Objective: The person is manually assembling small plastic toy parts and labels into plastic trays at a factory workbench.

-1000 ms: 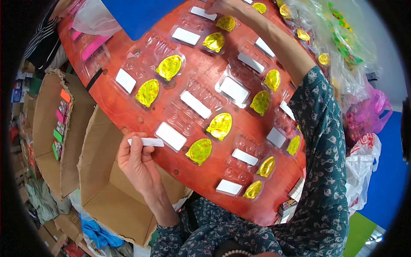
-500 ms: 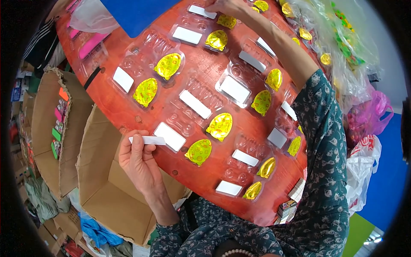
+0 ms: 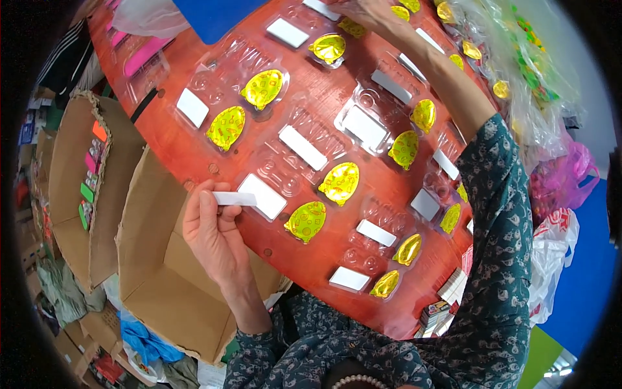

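Note:
My left hand is closed on a flat white strip, pinched between thumb and fingers above the near-left edge of the red table. Beside it lies a clear plastic blister tray with a white rectangular card and a yellow-green foil packet. My right arm reaches across the table to the far side. There my right hand is beside another white piece in a tray; its fingers are partly cut off by the picture's top edge, so their grip is hidden.
More clear trays with white pieces and gold foil packets cover the table in rows. An open cardboard box stands at the near left. A blue panel lies at the far edge. Plastic bags hang at the right.
The view has shifted slightly, so the table sits a little higher. My right hand has moved a little to the right at the far side. My left hand still holds the white strip.

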{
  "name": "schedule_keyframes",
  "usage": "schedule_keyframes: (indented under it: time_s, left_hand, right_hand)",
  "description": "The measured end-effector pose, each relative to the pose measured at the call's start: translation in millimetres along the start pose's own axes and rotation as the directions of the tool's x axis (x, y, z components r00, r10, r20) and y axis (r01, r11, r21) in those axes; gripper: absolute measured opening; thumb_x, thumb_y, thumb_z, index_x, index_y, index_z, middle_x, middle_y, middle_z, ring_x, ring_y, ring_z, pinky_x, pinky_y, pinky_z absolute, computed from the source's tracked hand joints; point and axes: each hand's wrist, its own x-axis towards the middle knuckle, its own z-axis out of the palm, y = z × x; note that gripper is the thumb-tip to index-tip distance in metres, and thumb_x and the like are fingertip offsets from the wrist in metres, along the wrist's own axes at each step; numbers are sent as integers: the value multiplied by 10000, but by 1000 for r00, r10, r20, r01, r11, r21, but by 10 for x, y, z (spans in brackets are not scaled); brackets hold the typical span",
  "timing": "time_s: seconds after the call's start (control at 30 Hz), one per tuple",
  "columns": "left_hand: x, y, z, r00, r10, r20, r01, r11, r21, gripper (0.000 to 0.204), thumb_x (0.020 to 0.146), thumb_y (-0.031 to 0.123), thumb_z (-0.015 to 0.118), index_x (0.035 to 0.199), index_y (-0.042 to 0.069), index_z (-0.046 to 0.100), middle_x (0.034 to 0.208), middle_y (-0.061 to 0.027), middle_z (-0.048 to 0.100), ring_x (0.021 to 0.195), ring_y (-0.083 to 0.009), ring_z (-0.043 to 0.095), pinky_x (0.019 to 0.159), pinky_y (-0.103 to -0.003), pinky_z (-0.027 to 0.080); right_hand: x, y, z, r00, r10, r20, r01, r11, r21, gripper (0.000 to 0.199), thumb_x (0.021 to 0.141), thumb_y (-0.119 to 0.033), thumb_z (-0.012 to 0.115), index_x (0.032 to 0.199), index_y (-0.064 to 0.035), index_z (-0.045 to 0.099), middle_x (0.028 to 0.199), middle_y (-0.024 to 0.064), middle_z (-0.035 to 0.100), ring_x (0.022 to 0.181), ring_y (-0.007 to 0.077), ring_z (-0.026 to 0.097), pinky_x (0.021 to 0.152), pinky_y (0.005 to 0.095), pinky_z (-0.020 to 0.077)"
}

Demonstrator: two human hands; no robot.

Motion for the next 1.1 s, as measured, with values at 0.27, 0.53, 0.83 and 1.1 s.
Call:
schedule_keyframes:
  time_s: [0.27, 0.53, 0.83, 1.1]
  left_hand:
    - [-9, 47, 8, 993, 73, 93, -74, 997, 3, 253, 916, 109, 453, 1073, -77, 525, 1038, -141, 574, 767, -133, 599, 668, -241, 531]
    - [-81, 34, 64, 988, 103, 114, -97, 994, -57, 214, 894, 115, 506, 1016, -49, 567, 896, -101, 603, 733, -149, 590, 658, -255, 507]
    - [89, 157, 116, 960, 273, 65, -281, 945, 166, 242, 903, 95, 477, 1073, -70, 530, 984, -160, 598, 827, -184, 616, 700, -256, 529]
    - [440, 32, 63, 959, 232, 166, -273, 914, 300, 208, 862, 87, 553, 1017, -45, 592, 996, -92, 597, 888, -141, 580, 756, -266, 501]
  right_hand:
    - [-493, -1532, -614, 814, 52, 578, -274, 912, 304, 176, 767, -135, 566, 706, 27, 601, 516, 159, 523, 465, 230, 538, 456, 343, 418]
    - [-1291, -1819, -236, 854, -382, 353, 43, 728, 684, 91, 707, -76, 655, 725, 7, 622, 622, 156, 575, 590, 304, 578, 539, 360, 442]
    - [-700, -1575, -234, 955, -39, 293, -123, 849, 514, 159, 707, -167, 647, 752, -17, 674, 597, 127, 610, 542, 158, 588, 549, 307, 470]
    - [-292, -1489, 74, 992, 29, 119, -53, 978, 204, 140, 703, -116, 601, 717, 20, 626, 640, 202, 599, 610, 311, 618, 546, 392, 471]
